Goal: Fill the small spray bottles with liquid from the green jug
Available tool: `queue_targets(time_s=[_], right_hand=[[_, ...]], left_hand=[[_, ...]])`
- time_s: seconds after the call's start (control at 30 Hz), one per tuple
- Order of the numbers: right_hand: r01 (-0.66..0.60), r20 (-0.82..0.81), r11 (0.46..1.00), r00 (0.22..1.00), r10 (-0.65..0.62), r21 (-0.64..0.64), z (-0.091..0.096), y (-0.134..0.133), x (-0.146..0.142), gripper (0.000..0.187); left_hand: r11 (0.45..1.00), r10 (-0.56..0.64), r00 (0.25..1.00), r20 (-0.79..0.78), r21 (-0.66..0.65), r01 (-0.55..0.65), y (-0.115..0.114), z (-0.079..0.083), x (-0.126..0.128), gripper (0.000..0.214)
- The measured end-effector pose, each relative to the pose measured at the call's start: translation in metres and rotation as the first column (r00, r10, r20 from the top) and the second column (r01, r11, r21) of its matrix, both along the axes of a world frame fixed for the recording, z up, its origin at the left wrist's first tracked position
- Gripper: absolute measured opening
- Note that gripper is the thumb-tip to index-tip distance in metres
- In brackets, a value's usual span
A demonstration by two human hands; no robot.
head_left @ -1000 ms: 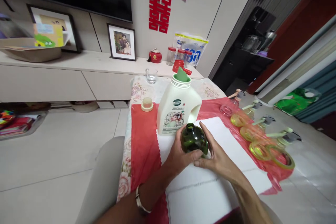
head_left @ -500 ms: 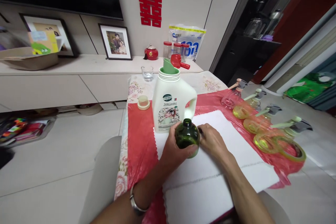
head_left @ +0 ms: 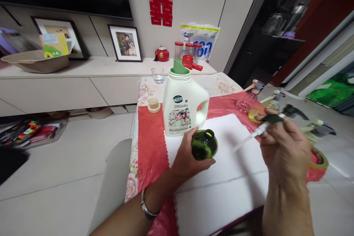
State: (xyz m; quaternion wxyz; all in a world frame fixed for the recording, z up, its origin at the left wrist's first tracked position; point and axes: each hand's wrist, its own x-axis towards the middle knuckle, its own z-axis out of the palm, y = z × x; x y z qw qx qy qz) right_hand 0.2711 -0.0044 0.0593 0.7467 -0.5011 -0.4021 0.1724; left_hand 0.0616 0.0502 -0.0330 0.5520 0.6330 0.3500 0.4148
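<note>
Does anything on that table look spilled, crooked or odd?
No spill or damage shows. Only the round, translucent green bottle looks odd: slightly tilted, mouth uncovered, in the left hand, while the right hand holds a dark green plastic pump head apart from it.

Green btl (head_left: 201, 150): see-thru, round body, short neck, uncapped, leaning slightly w/ mouth up, held. Pump top (head_left: 274, 119): dk green head, white stem, thin tube, blurry; held aloft R of btl, tube slanting down-left, not touching.
</note>
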Motion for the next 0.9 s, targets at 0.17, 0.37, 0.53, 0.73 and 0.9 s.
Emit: queue_targets(time_s=[0.17,0.37,0.53,0.73,0.9], right_hand=[[0.119,0.017,0.961,0.992,-0.127,0.248,0.020,-0.015,-0.027,0.032],[0.130,0.109,0.953,0.980,-0.165,0.274,0.011,-0.011,-0.048,0.032],[0.029,0.214,0.992,0.975,-0.056,0.126,-0.010,-0.008,-0.049,0.040],[-0.203,0.236,0.970,0.944,0.231,-0.137,-0.023,-0.002,-0.052,0.037],[-0.284,0.205,0.934,0.922,0.328,-0.218,-0.028,0.004,-0.053,0.035]], left_hand=[[0.985,0.018,0.998,-0.068,0.173,-0.006,0.000,-0.004,0.000,0.100],[0.960,-0.013,0.994,-0.113,0.277,0.044,0.000,-0.007,0.000,0.103],[0.950,-0.023,0.993,-0.115,0.307,0.058,-0.001,-0.007,0.001,0.106],[0.953,-0.022,0.997,-0.073,0.300,0.043,0.001,-0.007,0.000,0.104],[0.950,-0.019,0.999,-0.041,0.311,0.031,0.001,-0.007,0.001,0.103]])
